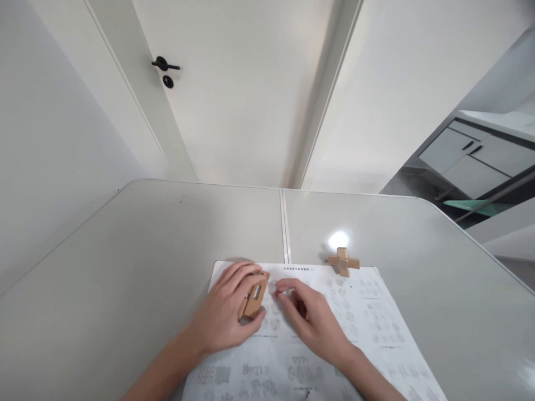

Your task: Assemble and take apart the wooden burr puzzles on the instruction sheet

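Left hand (225, 306): grips slotted wooden block (253, 306);
Right hand (311, 317): narrow pinch, contents unclear;
Sheet (359, 362): tabletop (125, 267) beyond far edge; title illegible

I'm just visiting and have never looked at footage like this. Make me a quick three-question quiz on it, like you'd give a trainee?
1. True or false: the cross-shaped wooden object is nearer to the right hand than to the left hand.
2. Which thing is the left hand grasping?
A) the door handle
B) the slotted wooden object
C) the cabinet
3. Fill in the missing word: both hands are over a white printed ____ on the table.

Key:
1. True.
2. B.
3. Sheet.
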The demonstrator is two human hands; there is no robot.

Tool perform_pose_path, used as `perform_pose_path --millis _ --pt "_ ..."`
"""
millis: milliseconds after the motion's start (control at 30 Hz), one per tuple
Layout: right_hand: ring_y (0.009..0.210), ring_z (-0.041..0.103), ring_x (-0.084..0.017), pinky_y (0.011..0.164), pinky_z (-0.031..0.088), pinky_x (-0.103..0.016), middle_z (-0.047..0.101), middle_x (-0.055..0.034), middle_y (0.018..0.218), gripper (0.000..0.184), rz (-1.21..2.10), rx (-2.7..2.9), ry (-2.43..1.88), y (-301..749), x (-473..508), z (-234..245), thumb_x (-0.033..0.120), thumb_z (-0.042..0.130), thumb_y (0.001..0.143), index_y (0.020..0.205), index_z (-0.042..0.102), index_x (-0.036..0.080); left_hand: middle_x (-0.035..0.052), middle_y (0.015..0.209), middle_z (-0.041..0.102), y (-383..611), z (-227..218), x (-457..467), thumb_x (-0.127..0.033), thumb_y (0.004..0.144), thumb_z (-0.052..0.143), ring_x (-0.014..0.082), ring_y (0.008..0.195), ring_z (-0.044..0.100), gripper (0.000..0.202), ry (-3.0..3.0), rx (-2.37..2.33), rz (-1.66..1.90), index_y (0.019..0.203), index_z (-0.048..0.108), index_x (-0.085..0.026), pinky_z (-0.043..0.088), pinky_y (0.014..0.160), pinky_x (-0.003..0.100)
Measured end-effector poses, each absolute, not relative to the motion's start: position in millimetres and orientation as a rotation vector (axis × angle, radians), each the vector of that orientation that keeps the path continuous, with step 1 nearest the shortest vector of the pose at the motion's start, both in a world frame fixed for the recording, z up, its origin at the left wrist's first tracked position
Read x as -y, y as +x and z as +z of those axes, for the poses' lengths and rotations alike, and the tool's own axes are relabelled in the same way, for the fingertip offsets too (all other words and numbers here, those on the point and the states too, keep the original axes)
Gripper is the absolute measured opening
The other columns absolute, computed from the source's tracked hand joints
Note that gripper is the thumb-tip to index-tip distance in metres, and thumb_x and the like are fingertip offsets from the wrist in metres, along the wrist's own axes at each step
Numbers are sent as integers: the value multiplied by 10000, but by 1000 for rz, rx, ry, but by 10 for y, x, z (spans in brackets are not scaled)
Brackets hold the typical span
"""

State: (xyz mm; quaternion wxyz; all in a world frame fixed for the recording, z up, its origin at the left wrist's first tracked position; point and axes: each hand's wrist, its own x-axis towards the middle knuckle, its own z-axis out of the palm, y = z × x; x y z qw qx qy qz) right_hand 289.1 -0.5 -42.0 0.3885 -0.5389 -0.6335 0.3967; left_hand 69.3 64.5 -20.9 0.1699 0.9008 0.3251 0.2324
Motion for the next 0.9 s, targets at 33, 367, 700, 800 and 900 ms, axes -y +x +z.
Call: perform_pose_path --millis 33,367,700,800,900 --pt "553 477 -131 522 363 -267 705 -30 879 244 1054 1494 -1367 2895 -6 -430 427 484 1068 1136 620 236 98 1361 636 684 -207 -653 -173 825 700 305 1335 549 526 2570 -929 662 1331 579 -252 497 1121 465" --pt "429 174 -71 319 129 -215 568 17 757 446 1505 435 -888 3171 -240 -376 663 599 949 980 631 219 99 1335 670 657 -192 -662 -101 896 601 282 1305 578 485 2649 -815 748 1362 573 -234 525 1095 451" --pt "511 124 -136 388 163 -230 273 61 664 442 1374 328 -756 3338 -232 -458 631 495 1022 944 689 241 96 1303 679 641 -225 -666 -96 959 572 263 1277 595 404 2649 -841 765 1343 559 -221 525 1076 428" --pt "512 110 -134 388 156 -219 237 72 657 383 1366 302 -740 3341 -233 -450 579 528 1027 958 695 242 95 1310 673 638 -225 -663 -93 970 566 262 1283 587 388 2662 -834 754 1338 559 -217 519 1077 430" --pt "499 90 -126 382 156 -195 194 91 628 319 1389 247 -676 3331 -238 -447 499 545 1044 954 697 234 87 1299 676 642 -218 -661 -92 977 562 262 1277 586 378 2666 -829 752 1330 568 -227 518 1069 436"
